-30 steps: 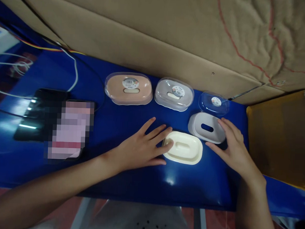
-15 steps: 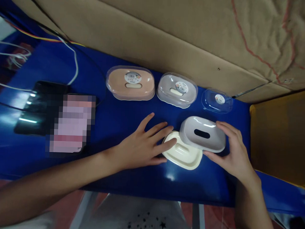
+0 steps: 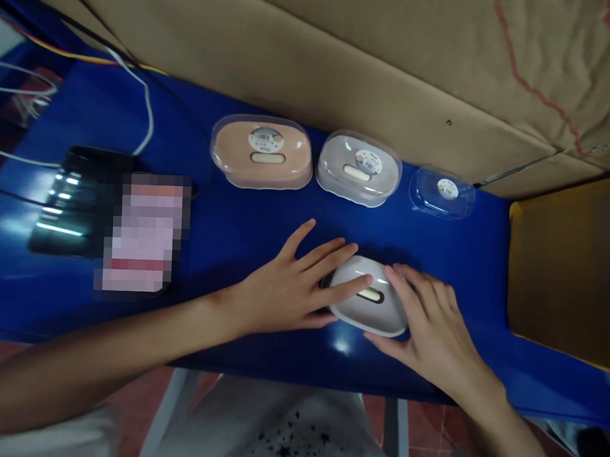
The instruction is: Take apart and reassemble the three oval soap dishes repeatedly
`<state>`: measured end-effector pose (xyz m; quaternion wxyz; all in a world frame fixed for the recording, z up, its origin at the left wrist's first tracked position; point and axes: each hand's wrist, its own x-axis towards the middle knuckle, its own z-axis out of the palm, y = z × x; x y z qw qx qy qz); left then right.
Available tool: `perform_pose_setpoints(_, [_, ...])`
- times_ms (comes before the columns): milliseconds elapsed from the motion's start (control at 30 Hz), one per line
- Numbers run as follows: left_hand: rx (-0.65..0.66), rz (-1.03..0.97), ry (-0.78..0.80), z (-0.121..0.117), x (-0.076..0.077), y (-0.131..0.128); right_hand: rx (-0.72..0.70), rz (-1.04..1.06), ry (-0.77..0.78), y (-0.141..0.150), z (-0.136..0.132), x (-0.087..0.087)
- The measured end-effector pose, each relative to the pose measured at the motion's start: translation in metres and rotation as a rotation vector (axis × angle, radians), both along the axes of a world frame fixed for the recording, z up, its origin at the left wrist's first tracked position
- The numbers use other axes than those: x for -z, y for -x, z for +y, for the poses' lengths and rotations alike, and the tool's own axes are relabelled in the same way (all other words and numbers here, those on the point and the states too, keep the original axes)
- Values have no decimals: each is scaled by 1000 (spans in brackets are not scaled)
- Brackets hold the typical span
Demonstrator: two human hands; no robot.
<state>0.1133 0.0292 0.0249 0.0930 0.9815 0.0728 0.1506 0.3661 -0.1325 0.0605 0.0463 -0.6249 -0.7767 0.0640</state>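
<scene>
A grey slotted soap-dish insert (image 3: pixel 362 310) now sits on top of the cream base, which is hidden under it, near the table's front edge. My left hand (image 3: pixel 293 291) lies flat with fingers spread, its fingertips resting on the insert's left end. My right hand (image 3: pixel 429 326) covers the insert's right side, fingers stretched over its top and thumb along its front rim. Behind them stand a peach soap box (image 3: pixel 261 152) and a grey soap box (image 3: pixel 358 168), both with clear lids, and a loose clear lid (image 3: pixel 441 192).
The blue table (image 3: pixel 224 239) has a black device (image 3: pixel 76 200) and a blurred card at the left, with cables (image 3: pixel 139 96) behind. Brown cardboard (image 3: pixel 341 63) walls the back. A yellow-brown box (image 3: pixel 568 264) stands at the right.
My right hand carried the grey insert from the right and set it down over the cream base, then spread over it. My left hand stayed beside the base.
</scene>
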Motion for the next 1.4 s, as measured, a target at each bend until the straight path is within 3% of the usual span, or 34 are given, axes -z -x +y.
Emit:
perform_pose_setpoints(367, [-41, 33, -30, 4, -3, 5, -27, -15, -203, 13, 7, 18])
perform_pose_setpoints(933, [-63, -31, 4, 3, -5, 9, -162, 60, -111, -12, 17, 20])
perform_pose_setpoints(1400, [-16, 23, 22, 7, -7, 11, -201, 87, -57, -5, 14, 24])
